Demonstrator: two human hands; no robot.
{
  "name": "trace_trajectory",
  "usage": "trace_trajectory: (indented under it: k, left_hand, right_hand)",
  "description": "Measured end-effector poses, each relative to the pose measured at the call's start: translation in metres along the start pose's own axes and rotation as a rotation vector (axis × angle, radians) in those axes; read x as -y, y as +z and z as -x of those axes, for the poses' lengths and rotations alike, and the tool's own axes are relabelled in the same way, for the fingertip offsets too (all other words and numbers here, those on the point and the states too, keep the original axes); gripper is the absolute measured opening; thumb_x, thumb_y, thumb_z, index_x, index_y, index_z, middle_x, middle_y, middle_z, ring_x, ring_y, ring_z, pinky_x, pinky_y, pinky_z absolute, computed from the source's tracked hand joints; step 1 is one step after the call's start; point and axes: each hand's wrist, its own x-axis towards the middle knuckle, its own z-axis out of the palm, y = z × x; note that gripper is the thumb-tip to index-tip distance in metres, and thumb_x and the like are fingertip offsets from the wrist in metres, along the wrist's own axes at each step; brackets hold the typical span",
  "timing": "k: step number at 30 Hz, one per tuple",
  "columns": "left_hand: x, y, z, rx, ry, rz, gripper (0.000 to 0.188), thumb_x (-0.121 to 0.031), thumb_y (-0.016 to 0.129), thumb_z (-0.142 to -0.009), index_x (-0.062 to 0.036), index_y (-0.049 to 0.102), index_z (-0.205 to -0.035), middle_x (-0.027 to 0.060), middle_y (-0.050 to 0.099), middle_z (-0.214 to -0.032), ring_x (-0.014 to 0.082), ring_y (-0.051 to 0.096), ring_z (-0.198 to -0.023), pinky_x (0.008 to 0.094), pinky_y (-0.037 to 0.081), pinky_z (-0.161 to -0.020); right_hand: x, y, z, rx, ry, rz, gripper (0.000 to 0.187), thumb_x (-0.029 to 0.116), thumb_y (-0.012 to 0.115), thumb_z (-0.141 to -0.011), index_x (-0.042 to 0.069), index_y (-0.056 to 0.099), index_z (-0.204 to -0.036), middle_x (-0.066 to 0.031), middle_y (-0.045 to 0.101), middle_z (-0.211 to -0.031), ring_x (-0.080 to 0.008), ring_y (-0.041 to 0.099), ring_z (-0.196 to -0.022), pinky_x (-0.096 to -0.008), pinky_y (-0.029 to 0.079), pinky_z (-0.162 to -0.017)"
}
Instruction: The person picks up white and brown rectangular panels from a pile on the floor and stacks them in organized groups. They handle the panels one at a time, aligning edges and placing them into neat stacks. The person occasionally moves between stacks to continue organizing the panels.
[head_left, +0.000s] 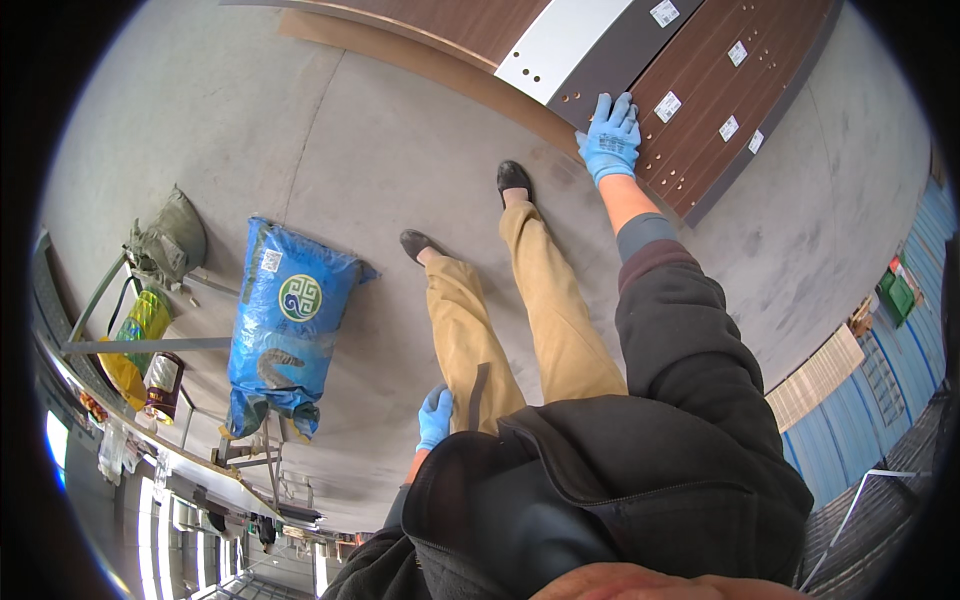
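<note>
My right hand [610, 137], in a light blue glove, reaches forward with its fingers stretched out flat. It rests on the near corner where a dark grey panel [607, 62] meets several brown wood-grain panels [700, 110]. White labels and small round holes dot these boards. Beside the grey one lies a white panel [565, 35] with a few holes near its end. My left hand [434, 418], gloved the same way, hangs low beside my left thigh, its fingers partly hidden. Close to it, a dark strip [480, 395] shows against my tan trousers.
A full blue sack [285, 325] stands at the left near a metal frame [150, 346]. Behind it sits a grey-green sack [175, 240]. A brown cardboard sheet [440, 85] lies under the boards. At the far right are a green container [897, 296] and blue corrugated wall [850, 420].
</note>
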Motion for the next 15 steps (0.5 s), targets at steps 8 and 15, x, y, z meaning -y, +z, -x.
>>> trace_trajectory:
  k: [8,15]
  left_hand:
    - [-0.01,0.001,0.007,0.007,0.03,0.071,0.047,-0.029,0.075,-0.102,-0.0007,0.068,-0.139,0.0022,0.075,-0.114,0.0105,0.063,-0.087,0.029,0.054,-0.08]
    - [-0.009,-0.006,0.012,0.0,0.0,0.093,0.047,-0.029,0.074,-0.103,0.0004,0.068,-0.139,0.0041,0.075,-0.117,0.0113,0.064,-0.09,0.0297,0.055,-0.08]
  right_hand:
    - [0.005,-0.003,-0.001,-0.007,0.02,-0.008,0.106,0.046,0.089,-0.079,0.008,0.034,-0.161,-0.0328,0.028,-0.166,-0.0532,0.04,-0.149,-0.0573,0.042,-0.118]
    - [0.012,-0.006,-0.002,0.066,0.059,0.038,0.105,0.045,0.087,-0.082,0.008,0.031,-0.163,-0.0347,0.026,-0.166,-0.0555,0.038,-0.15,-0.0573,0.039,-0.121]
